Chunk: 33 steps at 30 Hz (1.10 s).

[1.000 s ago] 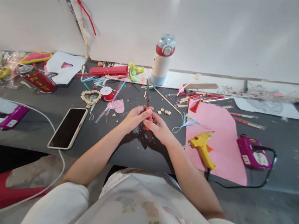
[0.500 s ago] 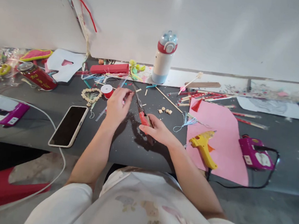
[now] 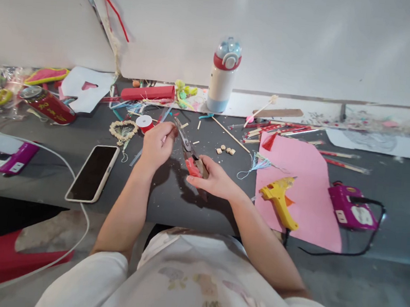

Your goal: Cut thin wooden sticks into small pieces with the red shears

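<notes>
My right hand (image 3: pixel 214 178) is wrapped round the red handles of a pair of pliers (image 3: pixel 189 153), whose dark jaws point up and left over the dark table (image 3: pixel 82 135). My left hand (image 3: pixel 158 142) is closed in a pinch just left of the jaws, holding something thin that I cannot make out. A red ribbon spool (image 3: pixel 144 123) and a beaded heart (image 3: pixel 123 130) lie left of that hand. Small wooden cubes (image 3: pixel 226 150) lie to the right of the pliers.
A phone (image 3: pixel 93 172) lies at the left front with a white cable. A pink sheet (image 3: pixel 296 192) carries a yellow glue gun (image 3: pixel 280 199); a magenta tool (image 3: pixel 348 211) sits beyond. A water bottle (image 3: pixel 223 75), red sticks (image 3: pixel 276 131) and a red can (image 3: pixel 49 105) stand farther back.
My hands, joined on the pliers a second ago, have parted. The left hand moved up and left into a pinch; the right kept the pliers, now tilted toward it.
</notes>
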Available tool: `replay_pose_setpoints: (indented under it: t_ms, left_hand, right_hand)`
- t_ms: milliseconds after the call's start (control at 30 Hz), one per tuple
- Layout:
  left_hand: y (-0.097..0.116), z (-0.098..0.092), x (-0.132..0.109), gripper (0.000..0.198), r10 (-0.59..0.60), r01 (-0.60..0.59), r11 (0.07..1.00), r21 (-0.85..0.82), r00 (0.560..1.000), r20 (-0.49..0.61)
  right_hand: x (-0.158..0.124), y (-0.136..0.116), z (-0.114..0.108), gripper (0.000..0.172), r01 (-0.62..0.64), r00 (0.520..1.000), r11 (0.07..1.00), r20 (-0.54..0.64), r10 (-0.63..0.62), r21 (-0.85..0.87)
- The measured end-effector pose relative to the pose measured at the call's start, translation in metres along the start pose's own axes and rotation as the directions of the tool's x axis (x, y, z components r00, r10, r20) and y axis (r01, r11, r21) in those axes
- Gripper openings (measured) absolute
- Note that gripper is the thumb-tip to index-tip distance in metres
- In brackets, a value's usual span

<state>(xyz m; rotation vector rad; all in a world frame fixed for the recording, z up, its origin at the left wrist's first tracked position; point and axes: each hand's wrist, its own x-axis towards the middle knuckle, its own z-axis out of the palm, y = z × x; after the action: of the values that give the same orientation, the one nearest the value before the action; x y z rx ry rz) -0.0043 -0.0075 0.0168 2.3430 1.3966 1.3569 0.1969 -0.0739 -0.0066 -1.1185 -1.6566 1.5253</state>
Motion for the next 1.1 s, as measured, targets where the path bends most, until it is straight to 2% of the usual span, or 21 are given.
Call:
replay_pose_setpoints:
  t_ms: [200, 300, 367, 467, 533, 633, 733, 867, 1100]
  left_hand:
    - [-0.002, -0.002, 0.001, 0.033, -0.045, 0.045, 0.998, -0.036, 0.999, 0.017]
    - [0.0, 0.002, 0.0, 0.041, -0.148, 0.154, 0.981, -0.12, 0.987, 0.055]
    - [0.001, 0.009, -0.002, 0.048, -0.251, 0.268, 0.934, -0.237, 0.963, 0.101]
    - [0.005, 0.019, -0.007, 0.059, -0.34, 0.403, 0.8, -0.445, 0.915, 0.217]
    - [0.011, 0.025, -0.011, 0.065, -0.342, 0.486, 0.702, -0.52, 0.871, 0.352]
    - [0.022, 0.03, -0.016, 0.068, -0.282, 0.592, 0.581, -0.558, 0.79, 0.545]
    - [0.03, 0.032, -0.019, 0.076, -0.245, 0.673, 0.483, -0.56, 0.718, 0.652]
    - [0.034, 0.033, -0.02, 0.085, -0.23, 0.71, 0.422, -0.564, 0.686, 0.691]
    - [0.038, 0.032, -0.019, 0.078, -0.291, 0.735, 0.386, -0.558, 0.67, 0.683]
  right_hand:
    - [0.0, 0.003, -0.001, 0.046, 0.025, 1.0, 1.0, 0.007, -0.025, 0.004]
    - [0.001, 0.004, -0.001, 0.047, 0.007, 1.0, 0.999, 0.003, -0.007, 0.036]
    - [0.002, 0.003, 0.0, 0.046, -0.007, 1.0, 0.996, -0.007, 0.007, 0.086]
    - [0.004, 0.003, 0.0, 0.043, -0.006, 0.999, 0.987, -0.052, 0.014, 0.159]
    - [0.006, 0.004, 0.0, 0.041, -0.007, 0.995, 0.982, -0.093, 0.025, 0.187]
    - [0.009, 0.009, -0.001, 0.039, -0.002, 0.992, 0.982, -0.122, 0.026, 0.188]
    - [0.011, 0.014, -0.001, 0.036, 0.004, 0.994, 0.985, -0.111, 0.015, 0.171]
    - [0.012, 0.017, 0.001, 0.036, 0.013, 0.992, 0.989, -0.128, 0.005, 0.144]
    - [0.012, 0.014, 0.002, 0.04, 0.015, 0.994, 0.988, -0.109, 0.002, 0.153]
